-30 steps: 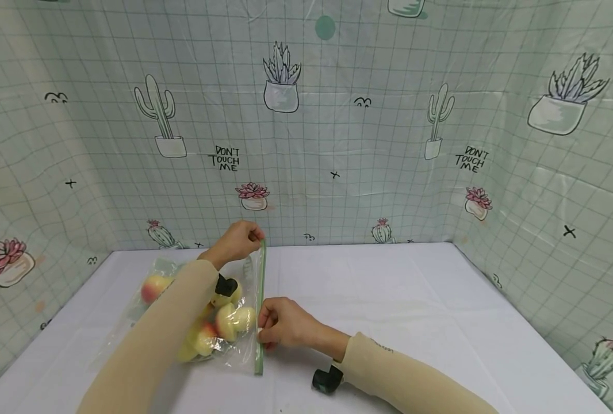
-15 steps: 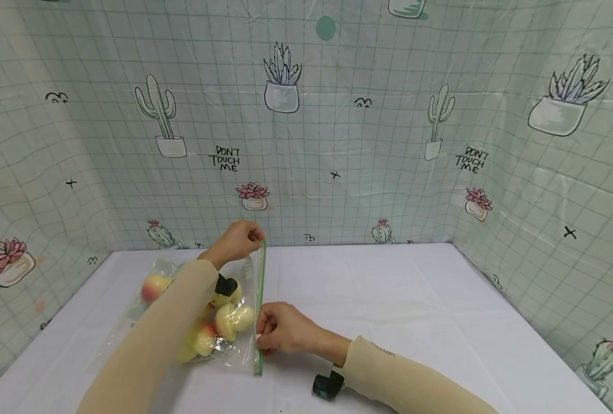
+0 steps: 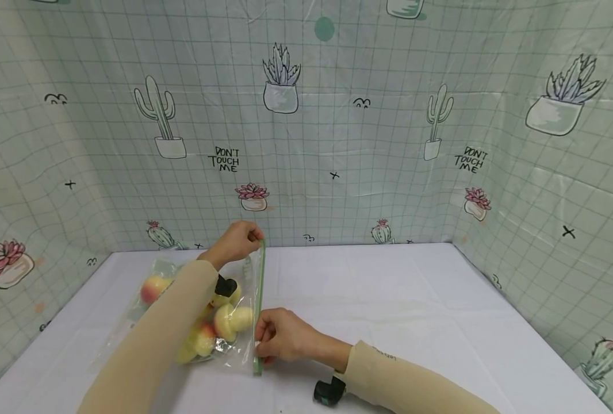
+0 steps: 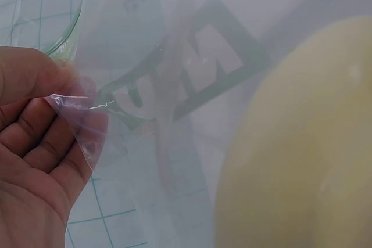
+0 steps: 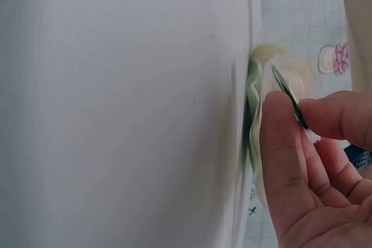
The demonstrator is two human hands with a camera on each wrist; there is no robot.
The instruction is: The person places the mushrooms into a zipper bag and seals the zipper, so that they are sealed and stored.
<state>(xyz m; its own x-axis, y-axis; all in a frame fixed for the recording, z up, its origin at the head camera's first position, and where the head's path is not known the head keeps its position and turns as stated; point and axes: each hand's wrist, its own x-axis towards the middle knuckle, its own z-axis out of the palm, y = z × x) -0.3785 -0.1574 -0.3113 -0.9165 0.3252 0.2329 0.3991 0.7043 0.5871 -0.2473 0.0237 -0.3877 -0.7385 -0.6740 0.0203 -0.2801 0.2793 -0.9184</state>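
Note:
A clear zip bag (image 3: 240, 357) lies on the table, its green zip strip (image 3: 259, 282) running along the right side. Inside are several rounded yellow and red pieces (image 3: 153, 288) that look like fruit, partly hidden by the left forearm. At the strip's far end my left hand (image 3: 236, 241) pinches the bag's corner; the left wrist view shows clear film between thumb and fingers. My right hand (image 3: 288, 335) pinches the strip near its close end. In the right wrist view a small white piece (image 5: 313, 136) shows beside the green edge, under the thumb.
A white cloth covers the table (image 3: 368, 299). Behind it and at both sides hangs a grid-patterned curtain (image 3: 332, 138) with cactus prints. A black wrist camera (image 3: 329, 392) hangs under the right sleeve, and another (image 3: 226, 286) sits at the left wrist.
My right hand has slid along the green strip toward the near end of the bag. The left hand stays at the far corner, and the bag lies almost still.

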